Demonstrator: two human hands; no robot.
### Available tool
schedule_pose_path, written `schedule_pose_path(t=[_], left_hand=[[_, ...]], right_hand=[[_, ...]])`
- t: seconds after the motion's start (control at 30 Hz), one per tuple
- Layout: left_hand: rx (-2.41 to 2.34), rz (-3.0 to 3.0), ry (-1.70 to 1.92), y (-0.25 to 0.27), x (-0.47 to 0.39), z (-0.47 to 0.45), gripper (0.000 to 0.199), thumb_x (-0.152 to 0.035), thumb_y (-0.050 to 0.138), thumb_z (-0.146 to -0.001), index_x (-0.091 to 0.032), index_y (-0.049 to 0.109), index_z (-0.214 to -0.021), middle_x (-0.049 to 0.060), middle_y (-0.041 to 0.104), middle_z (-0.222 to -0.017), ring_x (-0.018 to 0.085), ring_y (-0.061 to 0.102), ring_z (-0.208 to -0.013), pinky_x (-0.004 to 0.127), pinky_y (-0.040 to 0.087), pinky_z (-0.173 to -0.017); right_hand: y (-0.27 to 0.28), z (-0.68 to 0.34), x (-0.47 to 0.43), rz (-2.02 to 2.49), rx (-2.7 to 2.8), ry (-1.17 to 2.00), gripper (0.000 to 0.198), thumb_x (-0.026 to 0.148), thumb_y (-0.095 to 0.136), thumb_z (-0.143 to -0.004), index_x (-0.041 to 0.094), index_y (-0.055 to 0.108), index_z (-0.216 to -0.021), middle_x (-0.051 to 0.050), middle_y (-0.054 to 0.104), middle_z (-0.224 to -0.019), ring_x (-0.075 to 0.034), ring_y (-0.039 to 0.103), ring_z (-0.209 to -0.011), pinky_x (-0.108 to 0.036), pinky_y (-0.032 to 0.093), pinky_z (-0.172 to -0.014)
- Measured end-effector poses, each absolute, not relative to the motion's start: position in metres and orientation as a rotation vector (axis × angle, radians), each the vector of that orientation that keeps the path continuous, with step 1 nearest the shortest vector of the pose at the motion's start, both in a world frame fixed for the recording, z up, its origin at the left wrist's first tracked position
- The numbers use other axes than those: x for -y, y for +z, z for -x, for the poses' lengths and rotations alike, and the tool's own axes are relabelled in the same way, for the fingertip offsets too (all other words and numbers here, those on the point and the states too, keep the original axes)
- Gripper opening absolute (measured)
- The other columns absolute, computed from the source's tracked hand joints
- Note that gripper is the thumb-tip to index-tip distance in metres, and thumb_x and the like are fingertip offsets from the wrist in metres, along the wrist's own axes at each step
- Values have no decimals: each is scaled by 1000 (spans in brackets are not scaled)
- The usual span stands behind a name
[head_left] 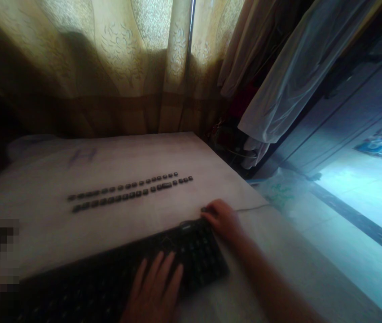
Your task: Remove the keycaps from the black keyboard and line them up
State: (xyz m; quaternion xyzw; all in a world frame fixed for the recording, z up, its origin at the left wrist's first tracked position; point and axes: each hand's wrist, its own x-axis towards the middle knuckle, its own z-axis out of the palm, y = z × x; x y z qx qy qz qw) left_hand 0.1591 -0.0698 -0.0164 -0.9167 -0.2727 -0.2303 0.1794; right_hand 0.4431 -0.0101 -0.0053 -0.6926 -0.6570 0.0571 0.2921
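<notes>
A black computer keyboard (110, 260) lies at a slant across the near part of the table. My left hand (155, 287) rests flat on its keys, fingers spread. Just beyond the keyboard's far right corner, my right hand (222, 217) pinches a small dark keycap (204, 209) at the table surface; blur hides its detail. Farther back, loose black keycaps stand in two rows, a back row (120, 187) and a front row (132, 195), with one wider keycap (166, 185) in the front row.
The table (164, 154) has a pale cover with a dark "H" mark (82, 155). A thin cable (253, 208) runs right from near my right hand. Patterned curtains (120, 58) hang behind; pale clothes (285, 89) and a clear plastic bag (280, 188) are at the right.
</notes>
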Motion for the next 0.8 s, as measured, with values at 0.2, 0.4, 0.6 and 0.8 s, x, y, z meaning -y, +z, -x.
schedule_pose_path(t=[0.2, 0.4, 0.6, 0.8], left_hand=[[761, 2578, -617, -11, 68, -157, 38, -37, 47, -91, -24, 58, -125, 7, 62, -127, 25, 57, -116, 43, 34, -103], [758, 2590, -578, -12, 68, -157, 40, -37, 48, -91, -24, 57, -126, 7, 61, -129, 25, 56, -117, 43, 34, -104], [781, 2584, -707, -19, 67, -159, 35, -38, 48, -92, -25, 61, -122, 5, 64, -124, 22, 57, -114, 42, 23, -112], [623, 2509, -666, -20, 59, -155, 34, -30, 47, -90, -25, 63, -120, 5, 66, -120, 21, 59, -110, 40, 26, -111]], right_hand=[[0, -451, 12, 1733, 1798, 291, 27, 19, 62, -79, 20, 64, -105, -7, 63, -93, -20, 59, -83, -35, 48, -75], [-1, -456, 9, 1666, 1859, 383, 19, 16, 55, -83, 19, 69, -95, -8, 64, -91, -21, 59, -86, -37, 48, -79], [2, -457, 9, 1585, 1366, 741, 20, 29, 60, -79, 20, 68, -95, -5, 65, -85, -19, 58, -74, -34, 48, -69], [13, -444, 24, 977, 848, 1468, 35, 46, 74, -71, 20, 69, -93, -3, 58, -80, -9, 46, -60, -19, 33, -48]])
